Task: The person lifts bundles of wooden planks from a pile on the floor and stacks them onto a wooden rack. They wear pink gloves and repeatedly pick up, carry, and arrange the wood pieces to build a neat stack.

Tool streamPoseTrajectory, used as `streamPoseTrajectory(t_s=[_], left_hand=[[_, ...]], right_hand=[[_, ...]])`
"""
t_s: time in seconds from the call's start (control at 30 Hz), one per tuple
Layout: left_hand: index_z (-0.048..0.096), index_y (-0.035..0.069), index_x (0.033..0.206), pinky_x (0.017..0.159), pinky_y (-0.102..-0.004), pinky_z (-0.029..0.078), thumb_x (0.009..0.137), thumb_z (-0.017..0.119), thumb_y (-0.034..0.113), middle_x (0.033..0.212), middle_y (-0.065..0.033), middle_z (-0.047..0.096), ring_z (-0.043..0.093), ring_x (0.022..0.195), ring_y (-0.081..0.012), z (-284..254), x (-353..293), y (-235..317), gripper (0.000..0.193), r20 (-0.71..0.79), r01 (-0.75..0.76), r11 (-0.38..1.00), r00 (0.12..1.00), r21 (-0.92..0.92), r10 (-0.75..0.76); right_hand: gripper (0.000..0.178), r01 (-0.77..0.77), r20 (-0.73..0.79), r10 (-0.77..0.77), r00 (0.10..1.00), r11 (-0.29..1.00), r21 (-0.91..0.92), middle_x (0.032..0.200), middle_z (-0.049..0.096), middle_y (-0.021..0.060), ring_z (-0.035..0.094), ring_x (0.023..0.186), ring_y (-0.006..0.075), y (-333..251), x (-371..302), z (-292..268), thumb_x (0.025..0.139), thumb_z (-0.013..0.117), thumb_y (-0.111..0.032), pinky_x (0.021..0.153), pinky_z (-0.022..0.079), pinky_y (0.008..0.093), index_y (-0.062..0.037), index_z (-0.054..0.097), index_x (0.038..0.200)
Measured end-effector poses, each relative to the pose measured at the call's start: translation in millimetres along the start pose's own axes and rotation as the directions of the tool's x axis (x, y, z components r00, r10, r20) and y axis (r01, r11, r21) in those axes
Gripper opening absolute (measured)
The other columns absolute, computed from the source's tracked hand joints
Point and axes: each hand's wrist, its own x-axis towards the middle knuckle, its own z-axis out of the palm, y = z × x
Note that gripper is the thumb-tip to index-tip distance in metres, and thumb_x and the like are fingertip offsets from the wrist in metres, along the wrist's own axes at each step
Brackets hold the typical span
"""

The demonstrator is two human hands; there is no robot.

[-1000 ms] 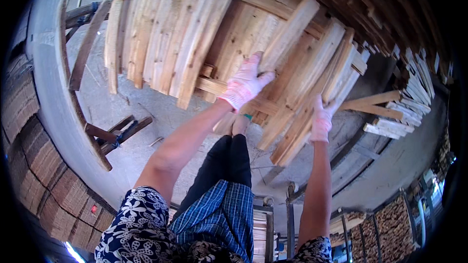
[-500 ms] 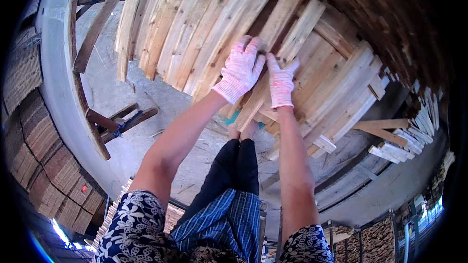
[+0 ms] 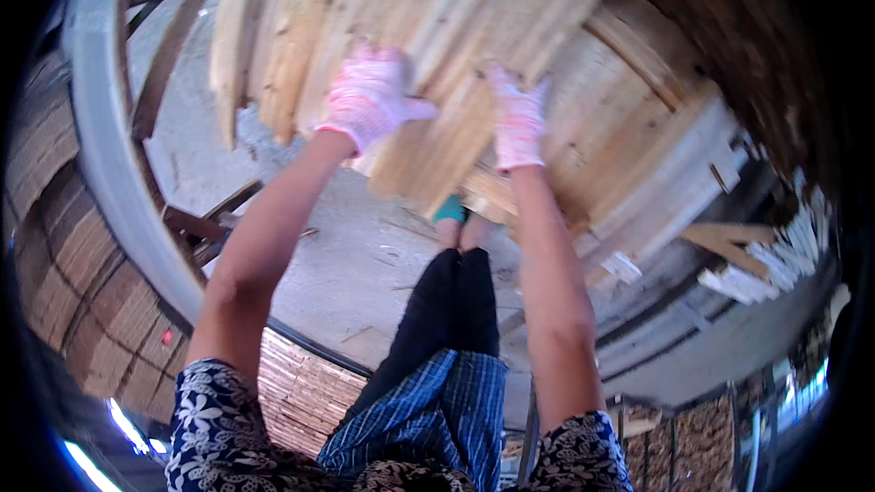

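Pale wooden boards [image 3: 428,63] lie side by side in a fanned row before me, their near ends uneven. My left hand [image 3: 374,100], in a pink-white knit glove, rests flat on several of them, fingers and thumb spread. To its right, my right hand [image 3: 519,123] in a matching glove touches the right edge of the boards, thumb and fingers apart; blur softens the fingertips. Beneath and beside it lies a lower layer of wide boards [image 3: 611,127], with a narrow crosspiece [image 3: 635,57] across its far part.
A dark wooden frame [image 3: 164,82] stands at the left. Stacked brown wood bundles [image 3: 68,264] line the far left. Short pale offcuts [image 3: 766,273] lie at the right beside a joined wooden piece [image 3: 729,241]. Concrete floor [image 3: 337,255] shows around my feet.
My left hand has moved left and spread flat. The gaps between the boards near my hands have closed. My right hand has shifted slightly toward me.
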Motion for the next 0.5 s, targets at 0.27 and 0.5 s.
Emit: streamPoseTrajectory(t_s=[0.27,0.5], left_hand=[[0.049,0.002,0.134,0.103,-0.0483,0.048,0.065,0.089,0.054,0.140,-0.0265,0.047,0.053,0.127,-0.0437,9.2,4.8,-5.9,0.095,0.018,0.136,0.991,0.991,0.007,-0.136],[0.046,0.001,0.136,0.104,-0.0494,0.048,0.066,0.089,0.054,0.140,-0.0260,0.046,0.049,0.130,-0.0450,7.8,14.9,5.3,0.098,0.057,0.108,0.993,0.992,0.040,-0.110]], right_hand=[[0.101,0.173,-0.108,-0.454,0.885,0.533,-0.828,0.142,0.046,0.0337,0.048,0.129,0.0468,-109.7,-30.9,-104.9,0.078,0.080,-0.044,0.112,0.037,0.0500,0.0038,0.029,0.151],[0.094,-0.317,-0.574,0.008,0.819,0.840,-0.440,0.151,0.036,0.0332,0.039,0.137,0.0459,-26.0,-71.7,-245.0,0.093,0.060,-0.060,0.113,0.033,0.0456,0.0033,0.025,0.154]])
